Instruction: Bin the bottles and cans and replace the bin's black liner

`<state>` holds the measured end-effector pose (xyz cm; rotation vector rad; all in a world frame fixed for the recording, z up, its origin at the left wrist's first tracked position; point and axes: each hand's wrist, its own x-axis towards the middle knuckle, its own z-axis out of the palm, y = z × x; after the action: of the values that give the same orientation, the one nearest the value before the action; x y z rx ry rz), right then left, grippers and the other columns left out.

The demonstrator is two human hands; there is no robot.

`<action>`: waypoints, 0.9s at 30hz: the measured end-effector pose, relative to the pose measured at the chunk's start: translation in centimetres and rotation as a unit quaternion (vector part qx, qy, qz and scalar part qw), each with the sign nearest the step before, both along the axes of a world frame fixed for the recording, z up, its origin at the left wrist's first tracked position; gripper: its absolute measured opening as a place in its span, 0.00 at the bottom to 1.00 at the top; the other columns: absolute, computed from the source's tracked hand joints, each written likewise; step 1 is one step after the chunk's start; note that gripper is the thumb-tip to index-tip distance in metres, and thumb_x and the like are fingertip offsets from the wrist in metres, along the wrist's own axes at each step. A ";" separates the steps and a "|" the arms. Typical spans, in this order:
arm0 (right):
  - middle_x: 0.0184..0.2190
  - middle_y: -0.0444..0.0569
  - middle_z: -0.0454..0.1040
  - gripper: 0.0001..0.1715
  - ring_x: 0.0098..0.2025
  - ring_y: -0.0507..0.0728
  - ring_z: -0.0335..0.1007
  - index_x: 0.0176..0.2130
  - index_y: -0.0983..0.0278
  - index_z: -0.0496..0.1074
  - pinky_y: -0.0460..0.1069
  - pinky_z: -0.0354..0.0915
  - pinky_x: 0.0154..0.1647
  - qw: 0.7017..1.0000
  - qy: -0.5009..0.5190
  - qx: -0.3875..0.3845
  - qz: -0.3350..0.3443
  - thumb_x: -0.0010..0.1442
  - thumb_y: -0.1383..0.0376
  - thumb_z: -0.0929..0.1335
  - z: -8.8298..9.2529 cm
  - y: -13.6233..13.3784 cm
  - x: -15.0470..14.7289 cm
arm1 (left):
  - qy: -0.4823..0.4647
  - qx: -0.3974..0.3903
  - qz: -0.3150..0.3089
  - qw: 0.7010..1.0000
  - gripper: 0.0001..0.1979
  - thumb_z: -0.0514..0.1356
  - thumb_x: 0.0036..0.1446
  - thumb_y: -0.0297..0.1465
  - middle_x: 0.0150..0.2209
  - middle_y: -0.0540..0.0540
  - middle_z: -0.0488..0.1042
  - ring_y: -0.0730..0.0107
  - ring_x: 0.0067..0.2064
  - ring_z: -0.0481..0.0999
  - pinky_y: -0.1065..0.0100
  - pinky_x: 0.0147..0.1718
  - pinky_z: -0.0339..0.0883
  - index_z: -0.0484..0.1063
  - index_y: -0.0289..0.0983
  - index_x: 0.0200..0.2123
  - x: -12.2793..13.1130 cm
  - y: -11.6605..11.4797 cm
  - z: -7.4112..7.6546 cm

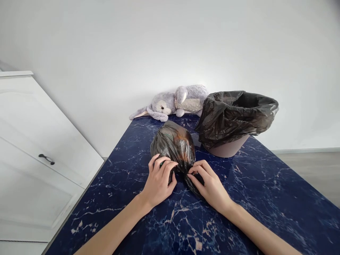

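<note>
Two bare arms reach in from the bottom edge and meet at a full bag (174,141). It is black and shiny, and it lies near the middle of the dark blue table (265,198). Its round fat end points away from the person, and its thin bunched neck points back at them.

The left hand (159,179) curls its fingers tight over the plastic by the neck. The right hand (209,186) pinches the neck from the other side. Something orange-brown shows through the bag, but I cannot tell what it is.

Just behind and to the right stands a pink-brown bin (225,150). A black liner (233,113) hangs over its rim, and its mouth is open. A soft grey bunny (172,101) lies by the wall. A white cupboard (32,141) with a dark handle (46,158) stands on the left.
</note>
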<state>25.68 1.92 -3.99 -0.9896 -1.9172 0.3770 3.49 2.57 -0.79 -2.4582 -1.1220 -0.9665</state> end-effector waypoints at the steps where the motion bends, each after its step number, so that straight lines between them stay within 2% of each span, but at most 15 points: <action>1: 0.46 0.51 0.68 0.03 0.46 0.59 0.72 0.46 0.59 0.70 0.55 0.72 0.49 1.000 0.002 0.002 -0.002 0.75 0.66 0.65 0.1 0.0 0.0 | 0.002 0.000 0.005 1.000 0.19 0.60 0.65 0.22 0.47 0.44 0.80 0.52 0.58 0.73 0.42 0.66 0.56 0.66 0.41 0.57 0.0 0.0 0.0; 6: 0.46 0.51 0.68 0.03 0.47 0.59 0.71 0.46 0.59 0.69 0.55 0.70 0.50 1.000 0.014 0.016 -0.017 0.75 0.66 0.66 0.2 0.1 0.2 | -0.011 0.006 0.022 1.000 0.17 0.62 0.65 0.25 0.42 0.46 0.79 0.52 0.54 0.74 0.41 0.65 0.57 0.66 0.42 0.55 -0.3 0.2 -0.2; 12: 0.45 0.51 0.69 0.03 0.47 0.59 0.71 0.46 0.59 0.70 0.55 0.70 0.49 0.998 0.023 0.034 -0.052 0.75 0.65 0.66 0.3 0.4 0.6 | -0.056 0.003 0.025 0.998 0.14 0.61 0.65 0.25 0.37 0.48 0.74 0.55 0.49 0.72 0.42 0.64 0.58 0.66 0.42 0.52 -0.4 0.2 -0.2; 16: 0.44 0.51 0.70 0.04 0.47 0.60 0.72 0.44 0.59 0.70 0.56 0.69 0.49 0.994 0.042 0.050 -0.092 0.75 0.64 0.65 0.5 0.9 1.1 | -0.097 0.007 0.033 0.995 0.13 0.60 0.65 0.24 0.37 0.48 0.71 0.57 0.46 0.71 0.43 0.62 0.59 0.65 0.43 0.50 -0.6 0.4 -0.2; 23: 0.42 0.51 0.70 0.05 0.43 0.60 0.69 0.43 0.60 0.69 0.56 0.69 0.45 0.979 0.089 0.076 -0.166 0.75 0.63 0.66 0.8 1.8 2.2 | -0.160 0.004 0.059 0.985 0.12 0.57 0.65 0.24 0.37 0.47 0.69 0.56 0.45 0.70 0.50 0.51 0.62 0.64 0.43 0.49 -0.9 0.6 -0.2; 27: 0.41 0.50 0.70 0.03 0.41 0.59 0.68 0.44 0.60 0.68 0.56 0.68 0.43 0.979 0.098 0.083 -0.157 0.75 0.65 0.66 1.1 1.7 2.2 | -0.170 0.002 0.061 0.983 0.12 0.59 0.64 0.25 0.36 0.48 0.69 0.57 0.44 0.70 0.52 0.50 0.61 0.64 0.42 0.49 -1.2 0.7 -0.3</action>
<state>27.90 3.62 -2.87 -1.0798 -1.5576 0.1228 2.33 3.29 -1.06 -2.2419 -1.3539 -1.3837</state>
